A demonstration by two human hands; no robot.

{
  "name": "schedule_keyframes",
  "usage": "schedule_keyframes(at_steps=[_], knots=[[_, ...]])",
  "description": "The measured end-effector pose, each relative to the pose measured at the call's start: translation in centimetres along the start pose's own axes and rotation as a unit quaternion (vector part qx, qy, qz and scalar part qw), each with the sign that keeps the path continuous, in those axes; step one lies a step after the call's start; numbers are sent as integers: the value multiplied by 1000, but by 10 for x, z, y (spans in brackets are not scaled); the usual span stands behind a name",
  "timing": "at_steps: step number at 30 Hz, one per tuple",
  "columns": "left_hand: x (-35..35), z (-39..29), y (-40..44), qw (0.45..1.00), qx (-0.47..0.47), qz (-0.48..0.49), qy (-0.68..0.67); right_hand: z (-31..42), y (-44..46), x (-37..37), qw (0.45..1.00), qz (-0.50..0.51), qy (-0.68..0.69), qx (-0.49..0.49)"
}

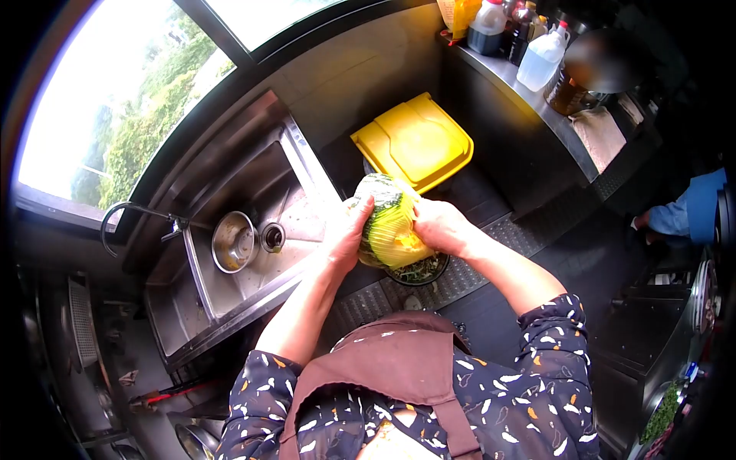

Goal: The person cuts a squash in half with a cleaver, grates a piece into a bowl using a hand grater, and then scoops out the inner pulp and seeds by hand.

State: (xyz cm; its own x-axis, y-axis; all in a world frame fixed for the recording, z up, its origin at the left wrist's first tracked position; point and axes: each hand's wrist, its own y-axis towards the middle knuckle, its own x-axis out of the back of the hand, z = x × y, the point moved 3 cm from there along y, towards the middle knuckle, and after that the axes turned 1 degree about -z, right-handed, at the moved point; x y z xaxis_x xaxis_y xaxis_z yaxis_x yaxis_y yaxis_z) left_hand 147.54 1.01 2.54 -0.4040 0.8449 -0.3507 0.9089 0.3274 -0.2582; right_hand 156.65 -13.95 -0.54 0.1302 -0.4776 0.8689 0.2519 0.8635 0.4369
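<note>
A large squash (389, 228) is held up in front of me, with mottled green rind at its top and yellow, streaked flesh where the skin is off. My left hand (353, 231) wraps around its left side, thumb up along the rind. Against the peeled right side, my right hand (441, 227) is closed; whatever its fingers hold is hidden. Directly beneath the squash, a round dark bin (429, 277) with green peelings in it partly shows.
To my left is a steel sink (303, 165) with a metal bowl (234, 242) and a curved faucet (115, 222). A yellow lidded bin (418, 142) stands ahead. Bottles (543, 57) line the counter at upper right. Another person's blue clothing (701, 207) shows at far right.
</note>
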Motion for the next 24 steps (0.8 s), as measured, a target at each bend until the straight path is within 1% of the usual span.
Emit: schedule_keyframes(at_steps=[1, 2, 3, 4, 5, 6, 7, 9, 10, 11, 13, 14, 15, 17, 18, 19, 20, 21, 22, 23, 24], knots=[[-1, 0, 0, 1000, -4, -3, 23, -5, 0, -9, 999, 25, 28, -38], [-2, 0, 1, 1000, -4, -2, 22, -13, 1, -16, 990, 105, 29, -86], [-3, -1, 4, 998, -23, 7, 53, -14, 0, -20, 990, 104, 27, -86], [-3, -2, 6, 996, -41, 15, 84, -15, -1, -28, 974, 131, 102, -156], [-1, -2, 8, 996, -43, 12, 82, -16, -1, -34, 946, 159, 176, -220], [0, -1, 9, 996, -41, 15, 72, -20, 1, -40, 935, 183, 184, -243], [0, 0, 11, 997, -39, 20, 63, -23, 0, -47, 934, 183, 185, -243], [2, 2, 12, 998, -38, 10, 54, -33, 0, -61, 934, 124, 227, -248], [4, 3, 13, 997, -51, 14, 56, -38, -1, -71, 926, 155, 229, -256], [6, 4, 13, 996, -63, 19, 57, -38, -2, -65, 926, 155, 230, -256], [11, 4, 13, 994, -80, 14, 72, -38, 0, -47, 898, 167, 326, -242], [12, 3, 12, 992, -96, 13, 87, -40, -1, -46, 870, 162, 392, -253], [12, 3, 12, 992, -96, 13, 87, -37, -3, -47, 870, 162, 392, -253], [12, 2, 12, 993, -96, 7, 65, -35, -8, -43, 852, 2, 401, -337], [13, 3, 12, 993, -96, 7, 65, -37, -10, -47, 846, 7, 406, -346], [13, 4, 13, 989, -116, 11, 87, -36, -10, -51, 846, 8, 406, -346], [12, 5, 14, 984, -136, 15, 111, -35, -11, -56, 845, 1, 374, -382], [9, 6, 13, 984, -136, 15, 110, -35, -11, -62, 843, -5, 342, -416], [2, 9, 12, 977, -150, 21, 147, -47, -3, -82, 859, 157, 268, -407], [-4, 12, 11, 969, -163, 27, 184, -69, -14, -140, 902, 154, 252, -315], [-7, 15, 13, 983, -137, 45, 117, -70, -14, -142, 909, 119, 270, -295]])
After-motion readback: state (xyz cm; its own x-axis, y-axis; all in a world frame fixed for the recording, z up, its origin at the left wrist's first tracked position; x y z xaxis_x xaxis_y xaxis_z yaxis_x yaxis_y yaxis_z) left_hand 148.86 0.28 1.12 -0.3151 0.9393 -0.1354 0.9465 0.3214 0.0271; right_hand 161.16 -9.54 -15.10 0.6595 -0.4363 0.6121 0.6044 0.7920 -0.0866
